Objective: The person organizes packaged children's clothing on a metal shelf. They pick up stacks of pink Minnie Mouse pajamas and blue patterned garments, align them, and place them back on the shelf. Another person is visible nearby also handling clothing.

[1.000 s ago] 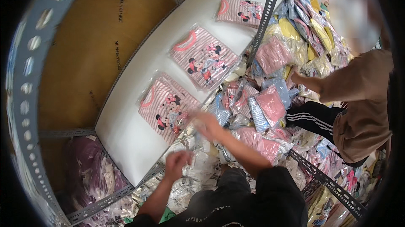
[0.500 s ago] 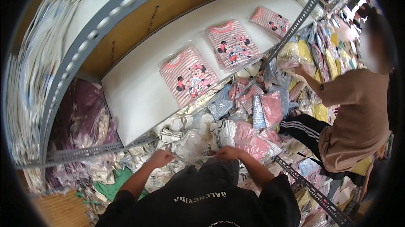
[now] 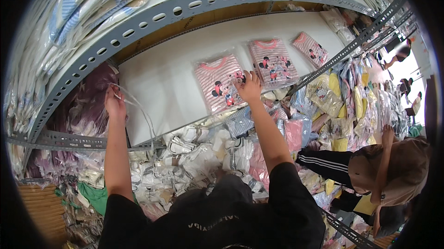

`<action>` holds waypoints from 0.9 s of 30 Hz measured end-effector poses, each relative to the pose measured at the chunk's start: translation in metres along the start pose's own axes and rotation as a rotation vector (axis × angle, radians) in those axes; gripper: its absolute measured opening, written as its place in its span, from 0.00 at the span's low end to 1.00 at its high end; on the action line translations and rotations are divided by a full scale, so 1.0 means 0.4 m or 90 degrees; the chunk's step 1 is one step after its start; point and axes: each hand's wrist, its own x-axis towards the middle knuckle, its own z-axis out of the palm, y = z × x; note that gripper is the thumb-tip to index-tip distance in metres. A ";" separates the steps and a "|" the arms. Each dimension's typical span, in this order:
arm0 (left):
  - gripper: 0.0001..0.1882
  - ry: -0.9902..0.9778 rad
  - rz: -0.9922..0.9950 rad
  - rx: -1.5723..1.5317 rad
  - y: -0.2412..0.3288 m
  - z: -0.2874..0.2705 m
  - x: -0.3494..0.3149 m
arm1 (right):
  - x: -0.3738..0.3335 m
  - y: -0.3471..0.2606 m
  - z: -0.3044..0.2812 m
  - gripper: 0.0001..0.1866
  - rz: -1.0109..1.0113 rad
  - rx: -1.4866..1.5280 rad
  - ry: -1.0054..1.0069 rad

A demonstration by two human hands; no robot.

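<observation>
My left hand (image 3: 115,103) is raised by the left end of the white shelf, fingers closed on a thin whitish plastic strip (image 3: 149,118) that loops over and hangs down to the right. Over the shelf, my right hand (image 3: 250,88) is at the right edge of a bagged pink striped shirt (image 3: 215,74). Its thumb and fingers are apart, and the fingertips seem to touch the clear bag. Just right of that hand lies a stack of similar bagged shirts (image 3: 274,62), with a cartoon print on the front. A third bagged striped shirt (image 3: 311,49) lies farther right.
A grey perforated metal beam (image 3: 178,8) arches above the white shelf (image 3: 159,71), and a slanted post (image 3: 344,50) crosses its right end. Bagged garments (image 3: 196,158) heap below the shelf. Purple bagged clothes (image 3: 83,103) fill the left. A co-worker in brown (image 3: 391,170) sits at right.
Both hands have risen from in front of my body to the shelf, spreading apart, the strip now only in my left. My view has shifted; the co-worker leans lower.
</observation>
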 end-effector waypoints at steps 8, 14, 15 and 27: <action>0.47 0.468 -0.127 1.099 -0.527 0.053 0.050 | 0.032 0.153 0.108 0.66 0.328 0.066 -0.281; 0.53 -0.161 -0.360 0.488 -0.762 0.273 -0.143 | 0.050 0.057 0.184 0.63 0.206 0.135 -0.317; 0.52 -0.136 -0.307 0.512 -0.763 0.306 -0.149 | 0.037 0.045 0.197 0.62 0.203 0.163 -0.309; 0.54 -0.157 0.035 0.742 -0.667 0.119 -0.176 | -0.013 -0.185 0.195 0.41 -0.265 -0.045 -0.104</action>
